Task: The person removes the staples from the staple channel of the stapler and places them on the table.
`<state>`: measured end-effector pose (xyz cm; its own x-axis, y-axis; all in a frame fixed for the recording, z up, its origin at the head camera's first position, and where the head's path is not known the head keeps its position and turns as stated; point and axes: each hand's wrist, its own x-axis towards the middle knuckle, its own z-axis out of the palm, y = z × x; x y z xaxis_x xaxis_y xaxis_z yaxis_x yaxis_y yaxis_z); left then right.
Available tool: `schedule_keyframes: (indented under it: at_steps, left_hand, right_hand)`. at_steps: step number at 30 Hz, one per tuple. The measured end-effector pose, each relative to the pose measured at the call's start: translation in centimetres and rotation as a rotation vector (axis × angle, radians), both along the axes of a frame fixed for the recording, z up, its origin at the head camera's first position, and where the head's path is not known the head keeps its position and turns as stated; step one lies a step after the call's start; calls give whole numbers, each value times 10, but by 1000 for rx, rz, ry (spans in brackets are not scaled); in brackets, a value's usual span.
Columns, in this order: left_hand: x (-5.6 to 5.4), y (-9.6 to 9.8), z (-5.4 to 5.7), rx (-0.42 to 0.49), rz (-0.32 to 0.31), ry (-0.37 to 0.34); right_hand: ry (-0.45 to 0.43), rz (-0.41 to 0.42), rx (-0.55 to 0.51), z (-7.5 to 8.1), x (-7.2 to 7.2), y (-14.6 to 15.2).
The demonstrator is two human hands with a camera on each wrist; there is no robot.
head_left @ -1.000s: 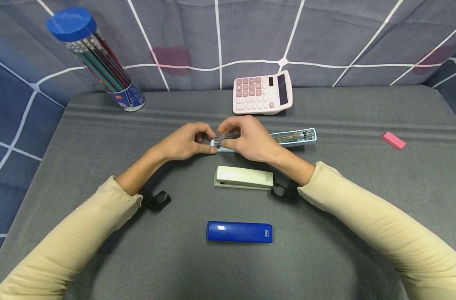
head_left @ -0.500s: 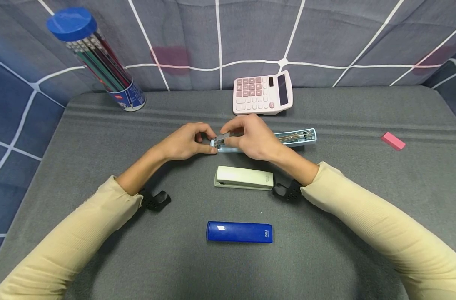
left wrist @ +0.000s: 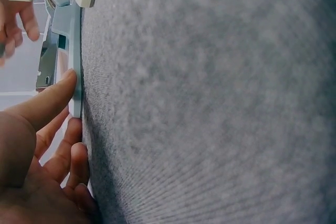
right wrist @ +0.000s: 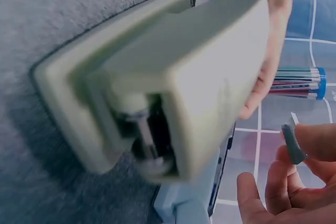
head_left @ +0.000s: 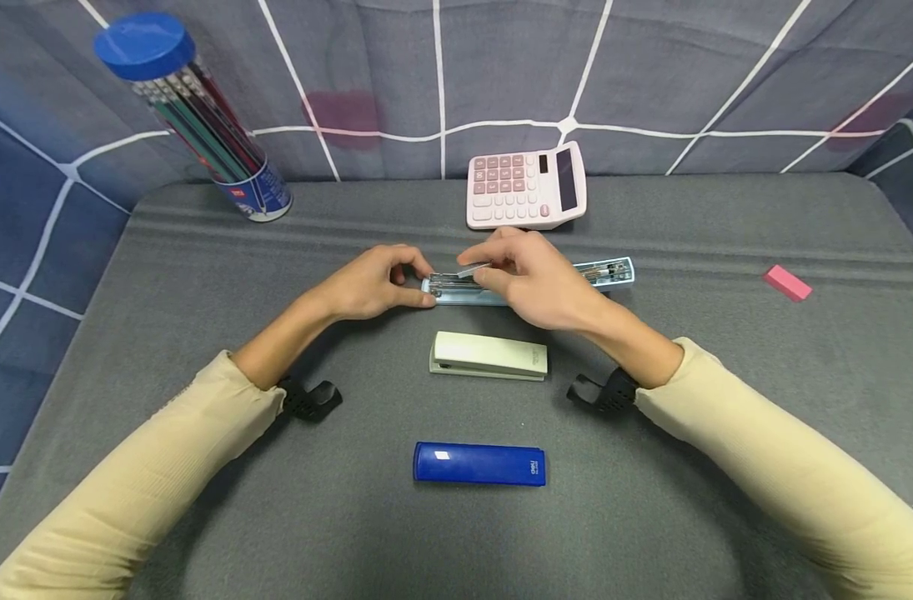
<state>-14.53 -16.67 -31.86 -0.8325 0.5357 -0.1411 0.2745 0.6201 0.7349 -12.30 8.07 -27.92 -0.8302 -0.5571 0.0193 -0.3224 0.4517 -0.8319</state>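
Note:
A light-blue stapler (head_left: 609, 273) lies folded open on the table, its metal insides facing up. My left hand (head_left: 369, 283) pinches its left end between thumb and fingers; in the left wrist view the thumb presses the edge of the stapler (left wrist: 75, 51). Just above the stapler's tray, my right hand (head_left: 542, 279) pinches a short grey strip of staples (head_left: 472, 269) between thumb and forefinger. That strip (right wrist: 293, 144) also shows in the right wrist view, clear of the stapler. My right hand hides the stapler's middle.
A pale-green stapler (head_left: 489, 354) and a blue stapler (head_left: 479, 464) lie nearer me. Behind stands a pink calculator (head_left: 527, 185). A tub of pencils (head_left: 201, 125) is at back left, a pink eraser (head_left: 787, 282) at right. A patterned cloth (head_left: 651, 75) closes off the back.
My right hand has moved right with the strip of staples, away from the stapler's left end, uncovering more of its metal tray. My left hand has stayed put.

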Motion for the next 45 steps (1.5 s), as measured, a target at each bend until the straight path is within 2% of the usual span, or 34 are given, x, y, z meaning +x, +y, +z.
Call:
schedule_keyframes:
  at_steps: [5,14,17,22,28,34,39,43,45]
  left_hand:
    - [1,0,0,-5,8,-5]
    - [1,0,0,-9,7,-1]
    - [2,0,1,-10,8,-4]
    - [2,1,2,-11,12,-9]
    - [1,2,1,-10,22,-7]
    - [2,1,1,-9,23,-18]
    - [1,1,0,-11,23,-25]
    - [1,1,1,-15,23,-29]
    - [1,0,1,-16,23,-31]
  right_hand:
    - [-20,-25,-38,0,7,17]
    - [-16,-121,-74,-1,24,55]
    - [27,-131,-56,-1,30,66]
    - [153,-109,-10,1,40,80]
    - [195,-95,19,4,51,92]
    - [128,-132,-53,1,46,113]
    - [40,-236,-55,-1,38,133]
    - [7,-296,-84,-5,30,144]
    - [12,-325,-59,-10,26,149]
